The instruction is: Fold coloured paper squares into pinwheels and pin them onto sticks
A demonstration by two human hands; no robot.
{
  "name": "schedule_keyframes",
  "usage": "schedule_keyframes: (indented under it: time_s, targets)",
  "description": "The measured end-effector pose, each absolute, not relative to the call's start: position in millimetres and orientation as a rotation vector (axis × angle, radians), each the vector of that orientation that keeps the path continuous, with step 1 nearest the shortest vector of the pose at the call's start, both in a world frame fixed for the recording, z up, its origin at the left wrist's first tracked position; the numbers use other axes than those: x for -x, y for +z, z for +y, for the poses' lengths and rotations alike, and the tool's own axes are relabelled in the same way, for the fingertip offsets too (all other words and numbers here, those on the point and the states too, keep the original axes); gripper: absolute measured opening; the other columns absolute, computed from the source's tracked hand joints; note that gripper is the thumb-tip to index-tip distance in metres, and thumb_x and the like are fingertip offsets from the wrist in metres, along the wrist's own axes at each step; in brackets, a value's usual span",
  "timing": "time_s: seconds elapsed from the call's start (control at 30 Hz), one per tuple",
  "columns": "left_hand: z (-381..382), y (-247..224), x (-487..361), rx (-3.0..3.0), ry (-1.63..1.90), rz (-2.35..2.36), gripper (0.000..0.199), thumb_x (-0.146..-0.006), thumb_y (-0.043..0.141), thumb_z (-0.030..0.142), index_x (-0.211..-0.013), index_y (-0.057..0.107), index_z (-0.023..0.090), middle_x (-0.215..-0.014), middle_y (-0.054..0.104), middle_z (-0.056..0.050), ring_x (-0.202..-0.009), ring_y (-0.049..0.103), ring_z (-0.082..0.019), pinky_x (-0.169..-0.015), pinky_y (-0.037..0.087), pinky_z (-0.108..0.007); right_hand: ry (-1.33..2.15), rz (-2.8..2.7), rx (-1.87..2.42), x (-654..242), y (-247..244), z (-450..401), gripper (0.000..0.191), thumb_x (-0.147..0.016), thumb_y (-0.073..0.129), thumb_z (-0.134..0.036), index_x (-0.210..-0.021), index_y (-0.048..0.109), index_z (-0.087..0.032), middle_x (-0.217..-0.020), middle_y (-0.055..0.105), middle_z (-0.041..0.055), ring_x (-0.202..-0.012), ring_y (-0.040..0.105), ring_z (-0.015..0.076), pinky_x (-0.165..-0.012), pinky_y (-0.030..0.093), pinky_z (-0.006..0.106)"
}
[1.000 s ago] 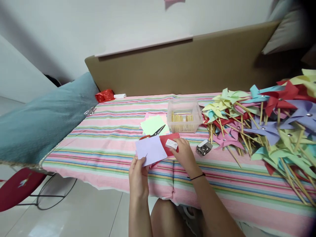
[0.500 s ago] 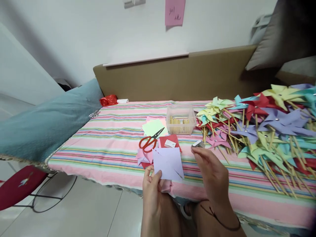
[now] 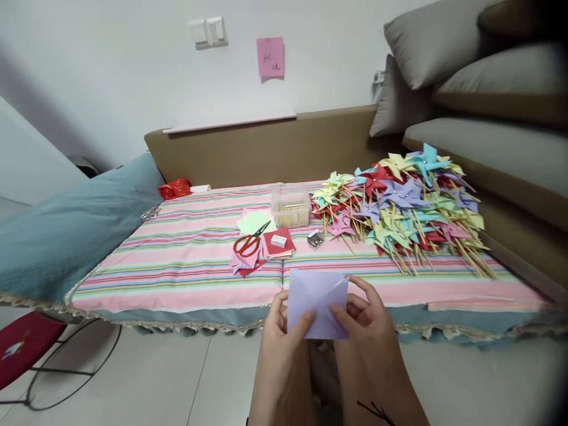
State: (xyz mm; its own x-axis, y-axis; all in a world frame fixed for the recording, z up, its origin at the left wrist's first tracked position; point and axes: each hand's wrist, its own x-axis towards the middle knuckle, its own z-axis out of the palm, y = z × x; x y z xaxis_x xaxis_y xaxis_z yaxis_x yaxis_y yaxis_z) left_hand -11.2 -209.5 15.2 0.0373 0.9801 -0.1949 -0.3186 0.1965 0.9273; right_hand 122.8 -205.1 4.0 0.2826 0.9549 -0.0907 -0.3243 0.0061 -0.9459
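A square of light purple paper (image 3: 317, 290) is held up between my two hands above my lap. My left hand (image 3: 284, 337) grips its left side, thumb lying on the front face. At the right side, my right hand (image 3: 368, 319) pinches the sheet, with its thumb on the front and the index finger at the upper right corner. Whether a pin is also in the right fingers is too small to tell. Beyond the sheet lie orange-handled scissors (image 3: 247, 244), red paper squares (image 3: 284, 234) topped by a small white box (image 3: 278, 241), and an open box of metal pins (image 3: 315, 239).
Many finished paper pinwheels (image 3: 399, 192) on sticks are heaped at the right. A clear plastic container (image 3: 306, 219) holds short sticks. Pale green paper (image 3: 254, 221) lies by the scissors. Grey cushions (image 3: 497, 142) are stacked at the far right; a red stool (image 3: 26, 343) stands lower left.
My right hand has come from near the pin box to the purple paper and now holds its right side. The sheet is lower and closer to me. The view has shifted to the right.
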Motion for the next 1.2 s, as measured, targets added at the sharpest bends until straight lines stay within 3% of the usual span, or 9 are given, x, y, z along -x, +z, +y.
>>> schedule_keyframes:
  time_s: [0.13,0.33,0.43,1.2]
  targets:
    - [-214.7,16.3,1.4,-0.931,1.229,1.182,0.039,-0.064,0.078,0.031,-0.096,0.06,0.017,-0.082,0.07,-0.003,-0.072,0.064,-0.016,-0.064,0.049,-0.024,1.164,-0.805,1.084,-134.4,8.4,-219.2,0.067,-0.06,0.08,-0.038,-0.116,0.049,-0.022,-0.078,0.072,0.005,-0.07,0.067,0.0206,-0.06,0.052,0.029]
    - [-224.4,22.8,-7.4,-0.965,1.241,1.168,0.039,-0.063,0.079,0.028,-0.096,0.062,0.016,-0.086,0.072,-0.005,-0.075,0.065,-0.017,-0.065,0.051,-0.025,1.094,-0.784,1.091,-142.1,9.6,-229.1,0.029,-0.066,0.077,-0.034,-0.088,0.065,-0.019,-0.077,0.071,0.0045,-0.07,0.066,0.0171,-0.062,0.051,0.026]
    - [-227.0,26.0,-8.7,-0.935,1.208,1.113,0.038,-0.065,0.077,0.028,-0.098,0.062,0.016,-0.085,0.072,-0.006,-0.074,0.066,-0.016,-0.065,0.051,-0.024,1.01,-0.768,1.132,-144.9,11.1,-231.9,0.021,-0.068,0.075,-0.033,-0.08,0.067,-0.019,-0.075,0.071,0.0037,-0.069,0.066,0.0165,-0.063,0.052,0.026]
    - [-222.1,20.3,-1.4,-0.919,1.249,1.212,0.037,-0.063,0.078,0.027,-0.091,0.057,0.017,-0.074,0.07,-0.001,-0.06,0.062,-0.011,-0.057,0.048,-0.02,1.108,-0.958,1.088,-152.3,0.0,-225.3,0.014,-0.072,0.074,-0.031,-0.081,0.069,-0.022,-0.077,0.071,0.0018,-0.072,0.065,0.0153,-0.069,0.054,0.027]
